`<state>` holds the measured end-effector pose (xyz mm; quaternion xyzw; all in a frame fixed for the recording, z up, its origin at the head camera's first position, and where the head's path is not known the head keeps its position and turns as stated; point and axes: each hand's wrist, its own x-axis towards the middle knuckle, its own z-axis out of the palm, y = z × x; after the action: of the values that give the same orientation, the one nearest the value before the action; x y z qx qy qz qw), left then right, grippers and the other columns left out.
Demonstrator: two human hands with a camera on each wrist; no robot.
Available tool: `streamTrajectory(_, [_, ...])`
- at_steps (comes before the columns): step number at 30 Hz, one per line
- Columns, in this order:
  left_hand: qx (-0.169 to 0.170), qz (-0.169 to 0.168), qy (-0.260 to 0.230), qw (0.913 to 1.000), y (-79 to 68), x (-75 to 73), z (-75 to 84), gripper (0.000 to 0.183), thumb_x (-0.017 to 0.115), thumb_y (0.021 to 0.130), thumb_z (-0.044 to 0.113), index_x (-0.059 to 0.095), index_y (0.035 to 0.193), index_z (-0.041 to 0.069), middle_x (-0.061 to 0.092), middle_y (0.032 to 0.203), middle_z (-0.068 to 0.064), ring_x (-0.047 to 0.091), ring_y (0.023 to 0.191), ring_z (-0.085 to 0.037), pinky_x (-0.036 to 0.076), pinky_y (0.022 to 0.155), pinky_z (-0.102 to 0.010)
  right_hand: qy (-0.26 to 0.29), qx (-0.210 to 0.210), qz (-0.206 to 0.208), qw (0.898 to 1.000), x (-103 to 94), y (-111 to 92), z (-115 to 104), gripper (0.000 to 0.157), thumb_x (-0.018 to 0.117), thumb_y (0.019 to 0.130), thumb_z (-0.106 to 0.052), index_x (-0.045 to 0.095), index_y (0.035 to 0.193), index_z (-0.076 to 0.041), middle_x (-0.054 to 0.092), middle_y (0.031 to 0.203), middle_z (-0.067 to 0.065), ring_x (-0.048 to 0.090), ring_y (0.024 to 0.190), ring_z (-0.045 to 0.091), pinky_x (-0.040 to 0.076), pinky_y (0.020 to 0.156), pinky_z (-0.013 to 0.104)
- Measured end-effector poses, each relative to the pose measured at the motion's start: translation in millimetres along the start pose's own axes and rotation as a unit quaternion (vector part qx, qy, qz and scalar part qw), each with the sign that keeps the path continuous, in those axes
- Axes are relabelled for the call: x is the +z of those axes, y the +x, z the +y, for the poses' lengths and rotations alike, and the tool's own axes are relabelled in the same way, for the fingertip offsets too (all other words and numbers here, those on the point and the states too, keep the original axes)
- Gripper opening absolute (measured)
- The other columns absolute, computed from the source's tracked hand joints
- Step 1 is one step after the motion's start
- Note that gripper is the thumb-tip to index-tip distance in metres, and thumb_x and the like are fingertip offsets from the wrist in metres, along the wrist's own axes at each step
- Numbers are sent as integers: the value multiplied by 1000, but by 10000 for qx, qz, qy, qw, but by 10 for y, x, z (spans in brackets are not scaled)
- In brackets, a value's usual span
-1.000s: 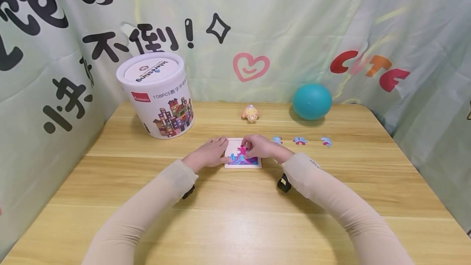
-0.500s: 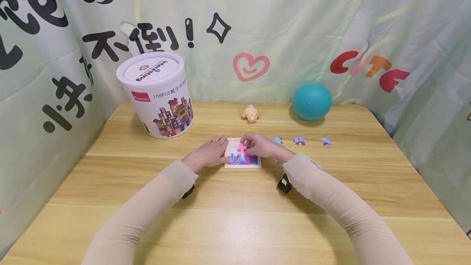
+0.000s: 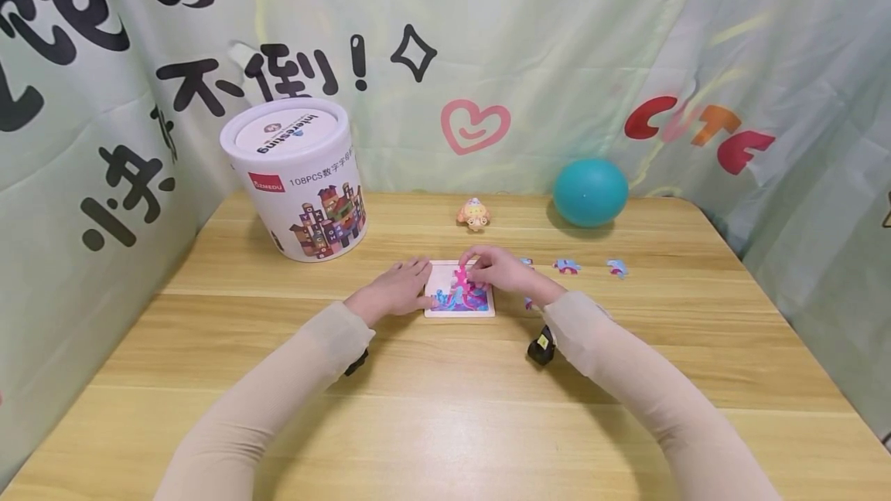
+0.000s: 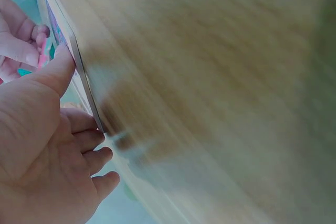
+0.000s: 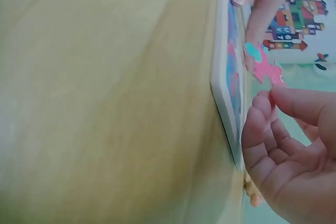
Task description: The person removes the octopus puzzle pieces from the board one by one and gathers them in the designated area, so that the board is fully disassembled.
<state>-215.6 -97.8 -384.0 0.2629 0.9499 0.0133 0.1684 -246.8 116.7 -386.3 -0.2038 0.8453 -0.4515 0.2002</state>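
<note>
A small white-framed jigsaw board (image 3: 437,278) lies mid-table, with blue and purple pieces filling its near part. My left hand (image 3: 397,290) rests at its left side, fingers extended and the thumb (image 4: 62,64) lying over the frame's edge. Over the board, my right hand (image 3: 500,270) pinches a pink puzzle piece (image 5: 269,69) between thumb and index finger. In the right wrist view that piece stands tilted above the board's surface, with a bit of turquoise at one end. The left wrist view shows the same piece only partly, behind the right fingers.
Loose puzzle pieces (image 3: 567,266) lie right of the board, some partly hidden by the right hand. Behind stand a large white tub (image 3: 299,184), a small figurine (image 3: 474,215) and a teal balloon (image 3: 590,192). A printed curtain (image 3: 543,45) hangs behind the table.
The right hand has shifted slightly right and farther from the body, the pink piece still pinched and now tilted differently. The left hand has stayed in place.
</note>
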Motion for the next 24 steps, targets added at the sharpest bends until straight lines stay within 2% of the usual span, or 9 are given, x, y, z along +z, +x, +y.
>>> streamTrajectory(4, [-7,-36,8,10000,0,-1,4,76,44,94,47,17,145,-3,12,151,-17,10,137,-30,11,110,-42,364,43,28,9993,-94,-88,12,22,55,91,-3,58,113,0,61,82,14,56,71,25,50,65,35])
streamTrajectory(8, [55,28,0,10000,-10,2,0,77,44,94,48,18,144,-4,12,150,-18,11,137,-31,12,110,-43,489,-44,-44,9988,-217,-222,28,26,54,92,-2,55,117,5,60,86,18,54,73,25,50,68,39])
streamTrajectory(13, [101,46,-10,9999,-21,1,3,77,44,94,47,17,144,-5,12,150,-18,11,137,-31,11,110,-44,564,-82,-64,9984,-389,-406,132,29,55,91,-2,54,118,9,60,80,14,52,69,21,49,65,37])
streamTrajectory(18, [90,27,28,10000,-28,-12,7,77,44,94,47,17,144,-5,12,150,-18,11,137,-31,11,110,-43,410,36,108,9991,-576,-587,294,29,57,91,-7,56,117,7,61,81,11,51,69,21,47,63,35])
streamTrajectory(24, [61,-15,-14,10000,-33,-16,11,76,44,94,47,17,144,-4,11,151,-17,10,137,-30,11,110,-43,181,347,305,9988,-782,-831,445,32,59,90,-10,57,117,6,62,84,11,57,75,22,51,70,36])
